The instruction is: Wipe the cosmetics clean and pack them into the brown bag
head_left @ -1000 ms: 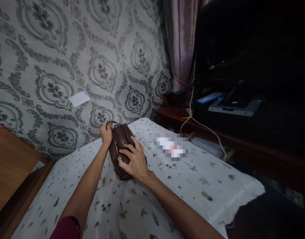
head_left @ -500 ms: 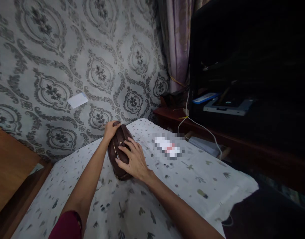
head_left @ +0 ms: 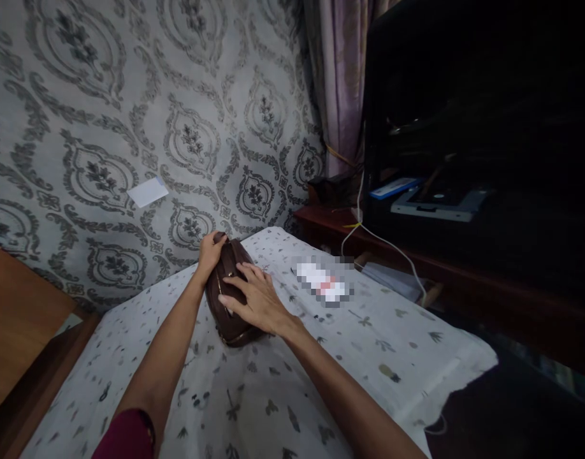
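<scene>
A dark brown bag with a gold-coloured zip rests on a white sheet printed with small leaves and plants. My left hand is closed around a strap or handle at the bag's far end. Across the bag's side lies my right hand, its fingers spread and its thumb close to the zip. Part of the bag is hidden under that hand.
A blurred-out white and red item lies right of the bag. Farther right are a dark red cabinet, a white cable and a grey device. Patterned wallpaper rises behind; a wooden panel stands left.
My right hand has shifted slightly up and left over the bag. The bag has tipped a little, showing more of its near end. My left hand keeps its hold.
</scene>
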Demonstrator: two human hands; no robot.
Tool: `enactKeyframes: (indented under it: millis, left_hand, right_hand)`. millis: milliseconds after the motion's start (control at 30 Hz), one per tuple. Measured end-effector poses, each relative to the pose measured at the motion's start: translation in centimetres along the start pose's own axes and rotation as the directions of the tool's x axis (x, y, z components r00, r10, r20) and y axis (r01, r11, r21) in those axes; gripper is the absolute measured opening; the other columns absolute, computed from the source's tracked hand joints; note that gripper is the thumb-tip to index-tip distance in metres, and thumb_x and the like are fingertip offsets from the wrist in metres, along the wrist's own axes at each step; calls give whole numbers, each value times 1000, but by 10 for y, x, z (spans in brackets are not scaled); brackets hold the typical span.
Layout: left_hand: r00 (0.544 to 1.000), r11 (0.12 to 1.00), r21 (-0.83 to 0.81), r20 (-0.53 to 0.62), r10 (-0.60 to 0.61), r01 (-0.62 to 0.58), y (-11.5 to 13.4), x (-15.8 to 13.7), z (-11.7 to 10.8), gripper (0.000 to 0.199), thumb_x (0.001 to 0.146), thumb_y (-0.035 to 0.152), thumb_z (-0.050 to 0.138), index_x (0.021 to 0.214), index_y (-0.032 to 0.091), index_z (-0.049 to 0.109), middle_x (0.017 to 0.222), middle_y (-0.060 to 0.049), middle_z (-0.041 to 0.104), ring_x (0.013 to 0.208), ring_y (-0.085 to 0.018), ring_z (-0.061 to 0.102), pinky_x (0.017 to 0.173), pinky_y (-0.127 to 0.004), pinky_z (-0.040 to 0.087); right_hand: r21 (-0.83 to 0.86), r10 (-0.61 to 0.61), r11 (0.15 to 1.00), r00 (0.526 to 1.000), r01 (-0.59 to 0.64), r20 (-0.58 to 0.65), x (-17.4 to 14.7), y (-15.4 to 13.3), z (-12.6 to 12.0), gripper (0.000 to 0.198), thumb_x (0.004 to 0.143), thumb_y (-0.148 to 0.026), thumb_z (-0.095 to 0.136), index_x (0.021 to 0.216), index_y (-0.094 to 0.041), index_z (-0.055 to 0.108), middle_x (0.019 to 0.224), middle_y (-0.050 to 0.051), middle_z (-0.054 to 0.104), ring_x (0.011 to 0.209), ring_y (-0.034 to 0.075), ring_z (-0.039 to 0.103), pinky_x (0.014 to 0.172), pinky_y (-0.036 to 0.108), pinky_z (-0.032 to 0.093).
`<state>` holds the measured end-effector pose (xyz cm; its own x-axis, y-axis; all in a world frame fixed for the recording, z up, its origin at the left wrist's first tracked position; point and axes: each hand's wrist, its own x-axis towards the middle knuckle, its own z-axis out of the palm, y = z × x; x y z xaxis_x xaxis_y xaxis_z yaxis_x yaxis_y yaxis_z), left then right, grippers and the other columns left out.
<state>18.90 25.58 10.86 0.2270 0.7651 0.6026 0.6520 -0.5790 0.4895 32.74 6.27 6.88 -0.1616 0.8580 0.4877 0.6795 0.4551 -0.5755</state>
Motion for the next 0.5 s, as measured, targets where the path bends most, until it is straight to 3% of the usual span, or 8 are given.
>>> enactKeyframes:
  millis: [133,233,400,500]
  left_hand:
    - [1000,1000,-15,-4,-4,4,2,-2,-2,19,81,34,57,66,21,59,62,2,57,66,-17,51,67,-28,43]
    - [1000,999,-35,-3,-3,2,3,-4,-3,19,80,34,58,67,21,59,64,2,58,68,-17,52,67,-27,44]
    - [1000,997,-75,-1,0,0,4,-7,-3,20,82,35,56,70,20,60,65,1,58,67,-16,52,66,-27,44]
    - [1000,996,-84,-4,-4,4,3,-8,-2,20,82,35,56,70,19,61,64,1,58,66,-16,52,66,-27,44]
  right_hand:
    - [-57,-70,996,994,75,88,-2,3,3,71,81,-62,68,141,-25,56,159,19,35,151,37,21,113,63,28]
    - [-67,-101,992,989,109,111,-3,8,4,78,79,-64,69,144,-24,53,159,19,35,152,38,20,114,64,26]
    - [51,-55,997,993,51,100,12,9,-3,53,97,-61,46,135,-27,62,152,14,48,148,31,32,113,54,35]
    - [-21,28,999,999,-27,35,29,3,-1,47,101,-50,43,133,-22,62,150,15,51,144,31,38,111,57,37]
